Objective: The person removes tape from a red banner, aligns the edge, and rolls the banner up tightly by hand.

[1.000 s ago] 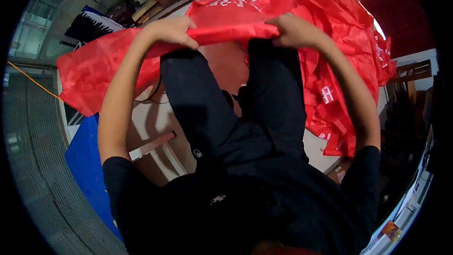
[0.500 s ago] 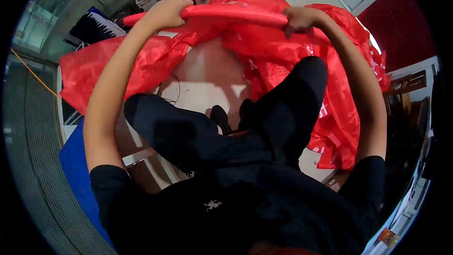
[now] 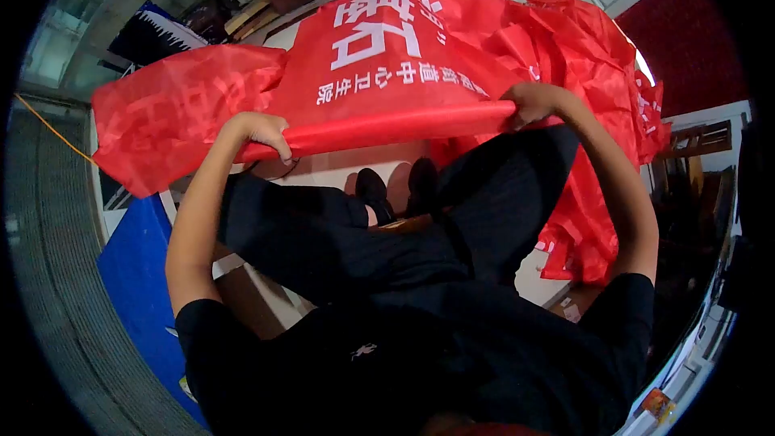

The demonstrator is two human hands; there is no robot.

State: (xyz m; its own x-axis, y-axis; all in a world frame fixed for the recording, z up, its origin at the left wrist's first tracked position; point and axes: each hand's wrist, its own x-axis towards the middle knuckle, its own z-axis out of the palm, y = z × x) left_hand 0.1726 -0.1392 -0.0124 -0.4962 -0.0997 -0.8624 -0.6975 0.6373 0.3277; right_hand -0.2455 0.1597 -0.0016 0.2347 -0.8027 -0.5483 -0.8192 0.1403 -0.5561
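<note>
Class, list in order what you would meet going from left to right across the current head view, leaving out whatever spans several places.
Orange cord → blue panel → left hand → black shoes → right hand → dark red panel

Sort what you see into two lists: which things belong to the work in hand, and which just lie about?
In the work:
- red banner, white lettering
- left hand and right hand, gripping its near edge

Lying about:
- blue sheet
- orange cord
</note>
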